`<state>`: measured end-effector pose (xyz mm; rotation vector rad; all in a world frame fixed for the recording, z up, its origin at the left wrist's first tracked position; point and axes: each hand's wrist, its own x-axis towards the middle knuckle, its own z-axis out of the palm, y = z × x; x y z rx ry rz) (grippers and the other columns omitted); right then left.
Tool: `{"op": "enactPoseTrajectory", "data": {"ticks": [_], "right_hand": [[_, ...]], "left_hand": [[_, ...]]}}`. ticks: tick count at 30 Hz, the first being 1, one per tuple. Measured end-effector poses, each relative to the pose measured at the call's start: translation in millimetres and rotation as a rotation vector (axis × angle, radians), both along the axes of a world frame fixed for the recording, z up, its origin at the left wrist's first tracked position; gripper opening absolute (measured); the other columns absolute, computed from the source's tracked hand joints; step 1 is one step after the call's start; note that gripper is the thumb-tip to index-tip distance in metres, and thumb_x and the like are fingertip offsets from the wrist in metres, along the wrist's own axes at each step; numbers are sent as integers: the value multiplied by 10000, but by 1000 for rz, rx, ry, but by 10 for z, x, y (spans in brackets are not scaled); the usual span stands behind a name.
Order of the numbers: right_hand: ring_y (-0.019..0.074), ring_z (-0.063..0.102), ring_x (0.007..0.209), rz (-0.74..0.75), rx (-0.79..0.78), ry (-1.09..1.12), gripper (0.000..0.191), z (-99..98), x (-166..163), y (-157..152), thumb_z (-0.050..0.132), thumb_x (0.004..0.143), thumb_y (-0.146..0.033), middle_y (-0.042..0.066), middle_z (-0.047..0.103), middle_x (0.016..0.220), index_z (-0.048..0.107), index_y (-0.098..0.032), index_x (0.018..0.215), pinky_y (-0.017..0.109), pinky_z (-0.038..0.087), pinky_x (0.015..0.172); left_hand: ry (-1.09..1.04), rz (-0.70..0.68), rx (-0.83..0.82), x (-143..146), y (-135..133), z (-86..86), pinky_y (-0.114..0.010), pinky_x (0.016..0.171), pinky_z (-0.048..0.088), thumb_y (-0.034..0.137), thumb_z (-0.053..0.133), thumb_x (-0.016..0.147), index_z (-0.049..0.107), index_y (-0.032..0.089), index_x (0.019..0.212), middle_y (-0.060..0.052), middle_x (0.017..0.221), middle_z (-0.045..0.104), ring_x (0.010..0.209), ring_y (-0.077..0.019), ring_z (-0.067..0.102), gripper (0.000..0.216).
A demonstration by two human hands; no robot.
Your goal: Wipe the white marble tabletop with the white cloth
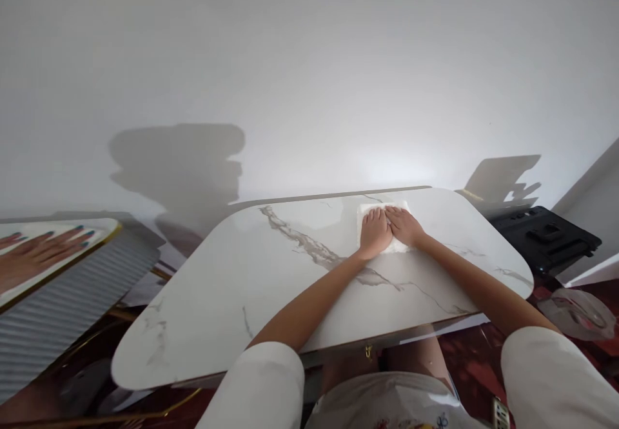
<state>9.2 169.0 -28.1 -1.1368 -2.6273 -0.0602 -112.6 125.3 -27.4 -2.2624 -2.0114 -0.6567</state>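
Note:
Both of my hands press down on a folded white cloth [398, 246] toward the back right of a marble-patterned tabletop [222, 280]. My left hand [375, 231] lies flat on the cloth's left half, fingers pointing away from me. Close beside it, my right hand [405, 225] rests flat on the right half, its fingers angled to the left and meeting the left hand. The cloth lies flat on the table, its middle hidden under the hands.
A pale wall [309, 93] stands directly behind the table. At the left, another person's hand [43, 255] lies on a second table with a ribbed side [82, 313]. A black case [546, 235] and a clear plastic item [578, 313] are at the right.

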Motion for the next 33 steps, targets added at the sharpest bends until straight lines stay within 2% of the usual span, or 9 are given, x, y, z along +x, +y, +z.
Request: {"op": "enactPoseTrajectory", "data": {"ticks": [8,10,12,15,19,23,26,29,33], "right_hand": [[272,364,1339,108,22,55,519,-66,184,-1165,345,900,-185,150,408,1444,414,-78,1403,471,309,1089],[252,349,1350,153,15,91,529,-71,306,-1433,339,908,-184,126,398,1454,378,-122,1432,472,303,1098],[236,332,1360,184,-10,120,534,-63,461,-1617,338,922,-191,98,378,1469,336,-165,1456,466,295,1108],[232,315,1369,200,-65,146,528,-43,737,-1705,344,946,-220,68,357,1483,301,-212,1472,463,286,1116],[255,332,1359,196,-120,151,498,-33,1082,-1543,353,964,-276,79,367,1474,333,-223,1459,496,291,1105],[259,350,1349,169,-114,159,481,-48,1199,-1188,343,968,-302,74,386,1464,364,-239,1445,504,303,1096],[262,368,1339,134,-77,146,477,-89,1073,-810,335,965,-304,81,402,1455,385,-234,1435,507,319,1085],[271,389,1326,75,-42,132,471,-130,852,-359,339,960,-304,96,436,1431,424,-206,1413,507,326,1081],[269,390,1325,103,-60,124,479,-139,597,234,362,941,-305,86,434,1434,441,-195,1401,497,322,1085]], "left_hand": [[-146,-17,-219,23,-1190,72,-406,1164,169,165,360,835,358,63,1414,-129,1506,313,1413,-258,225,588],[-238,-7,-350,82,-1462,128,-370,1176,121,155,392,782,297,104,1453,-75,1538,242,1434,-228,153,680],[-328,10,-497,190,-1651,208,-339,1180,74,136,412,724,238,117,1478,-41,1556,171,1444,-206,82,774],[-398,-7,-624,424,-1760,336,-321,1176,13,133,405,706,172,94,1491,-32,1569,85,1445,-188,0,820],[-414,-67,-660,701,-1636,432,-315,1169,-15,155,392,730,137,84,1494,-43,1577,45,1444,-177,-40,808],[-354,-177,-632,739,-1264,424,-372,1172,58,242,384,814,170,47,1476,-114,1572,79,1447,-235,12,722],[-248,-184,-449,625,-861,338,-392,1155,160,234,371,850,321,74,1415,-138,1523,271,1422,-255,178,589],[-196,-174,-200,477,-430,205,-344,1108,274,165,366,847,471,102,1288,-128,1363,497,1322,-219,372,458],[-132,-85,-20,325,43,51,-373,1106,274,163,365,864,482,115,1275,-120,1376,489,1325,-226,366,430]]}}
